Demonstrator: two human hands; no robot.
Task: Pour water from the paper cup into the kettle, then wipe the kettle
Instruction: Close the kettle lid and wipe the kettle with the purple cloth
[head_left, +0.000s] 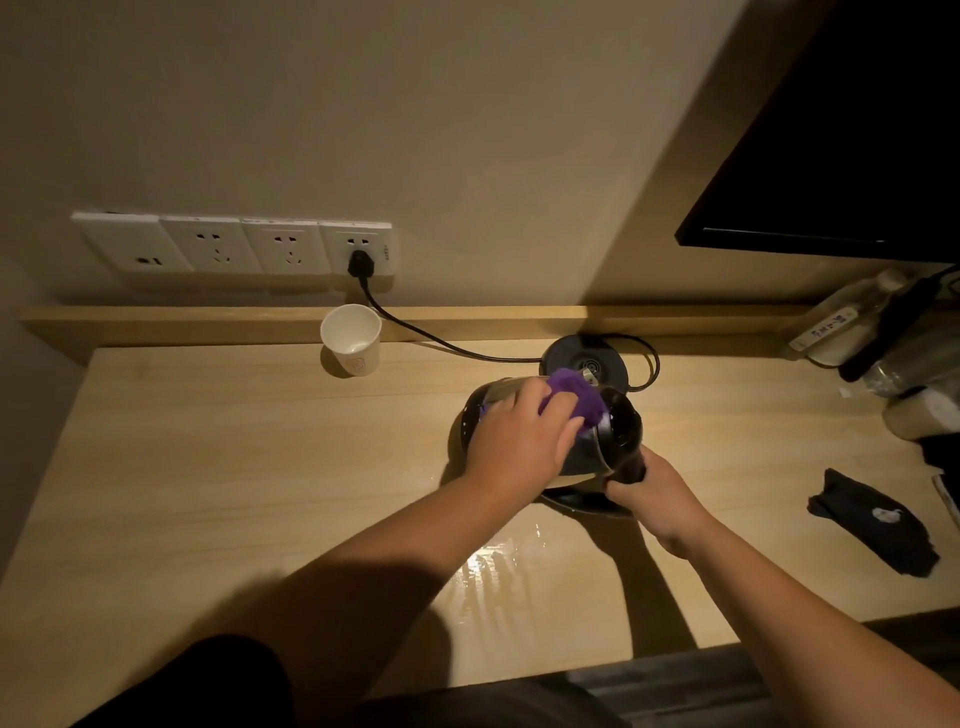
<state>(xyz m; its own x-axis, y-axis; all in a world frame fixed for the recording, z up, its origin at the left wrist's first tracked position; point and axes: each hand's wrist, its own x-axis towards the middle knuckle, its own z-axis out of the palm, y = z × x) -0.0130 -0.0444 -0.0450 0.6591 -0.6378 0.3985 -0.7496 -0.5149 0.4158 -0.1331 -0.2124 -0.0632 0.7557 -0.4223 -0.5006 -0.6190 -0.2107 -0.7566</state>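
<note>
You're into the second half of the job by the look of it. The paper cup (351, 339) stands upright at the back of the table (208, 467), near the wall strip and well apart from both of your hands, and from this angle it looks empty or nearly so, so I'd judge the pouring done. The wiping is what's in hand.

The kettle (613, 421) is off its base (584, 358), which sits just behind it with the cord running to the wall socket (358, 249). You have the kettle tipped over on its side, low over the table, with what looks like its dark bottom turned toward the right. Whether it touches the table I can't tell.

Your left hand (519, 441) lies over the kettle's shiny body, fingers curled round a purple cloth (735, 397) and pressing it against the metal; the cloth bunches out past your fingertips toward the base. Your right hand (652, 493) is clenched round the kettle's black handle (631, 465), steadying it just beneath the body.

A wet sheen (498, 566) lies on the table in front of the kettle, between your forearms. It looks like spilled water, so that may want a pass too once the kettle is dry. Still to do, as I read it: the remaining sides of the kettle, then setting it upright again.
</note>
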